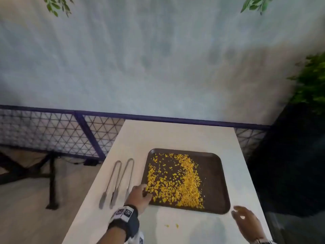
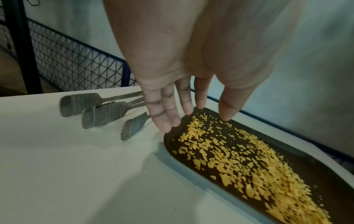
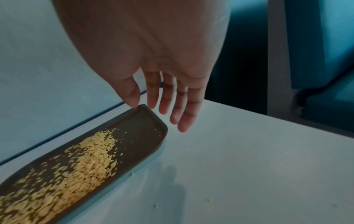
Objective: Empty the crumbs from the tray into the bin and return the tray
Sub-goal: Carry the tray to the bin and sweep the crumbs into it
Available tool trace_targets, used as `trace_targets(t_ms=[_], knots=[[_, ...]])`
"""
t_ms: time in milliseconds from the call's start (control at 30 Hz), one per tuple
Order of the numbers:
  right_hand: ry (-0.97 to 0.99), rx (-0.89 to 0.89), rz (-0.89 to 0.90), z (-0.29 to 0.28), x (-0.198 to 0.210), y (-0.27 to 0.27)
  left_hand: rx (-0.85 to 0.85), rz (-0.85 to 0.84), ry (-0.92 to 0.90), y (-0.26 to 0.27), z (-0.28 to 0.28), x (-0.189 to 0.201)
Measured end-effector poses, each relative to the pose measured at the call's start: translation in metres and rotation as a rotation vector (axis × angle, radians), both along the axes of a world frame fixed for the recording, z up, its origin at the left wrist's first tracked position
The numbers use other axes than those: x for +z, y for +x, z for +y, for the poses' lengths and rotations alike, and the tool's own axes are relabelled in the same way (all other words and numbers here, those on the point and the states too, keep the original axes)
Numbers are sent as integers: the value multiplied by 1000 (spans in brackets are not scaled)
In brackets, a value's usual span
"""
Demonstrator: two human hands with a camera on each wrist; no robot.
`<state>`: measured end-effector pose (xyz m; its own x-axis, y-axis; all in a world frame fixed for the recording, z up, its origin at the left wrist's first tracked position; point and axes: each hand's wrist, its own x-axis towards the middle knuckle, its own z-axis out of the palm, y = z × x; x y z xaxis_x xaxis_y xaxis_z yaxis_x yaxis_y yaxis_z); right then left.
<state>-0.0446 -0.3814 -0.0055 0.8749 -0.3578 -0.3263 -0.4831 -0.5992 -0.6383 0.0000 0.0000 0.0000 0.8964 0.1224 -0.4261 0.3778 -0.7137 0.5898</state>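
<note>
**One tray, two hands at its near corners**

One dark brown tray [image 1: 213, 175], flat with rounded corners and a low rim, lies on the smooth white table [image 1: 175, 136], strewn with flaky yellow crumbs [image 1: 177, 180]. Two metal tongs [image 1: 121, 180] with ridged tips lie just left of it. The left hand [image 1: 139, 195], fingers straight, reaches over the tray's near-left rim, seemingly touching it. The right hand [image 1: 246, 221], spread and relaxed, hovers beside the near-right corner, holding nothing.

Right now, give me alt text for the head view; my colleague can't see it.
A brown tray strewn with yellow crumbs sits on a white table; the left hand reaches its near-left edge and the open right hand hovers by its near-right corner. Two metal tongs lie left of the tray.
</note>
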Motion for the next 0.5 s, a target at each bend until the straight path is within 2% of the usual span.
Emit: trace_targets(t_ms=[233, 500], knots=[[-39, -91, 167, 16, -26, 59, 52, 151, 143, 64, 7, -37], [-106, -116, 289, 23, -45, 83, 15, 271, 228, 89, 18, -54]])
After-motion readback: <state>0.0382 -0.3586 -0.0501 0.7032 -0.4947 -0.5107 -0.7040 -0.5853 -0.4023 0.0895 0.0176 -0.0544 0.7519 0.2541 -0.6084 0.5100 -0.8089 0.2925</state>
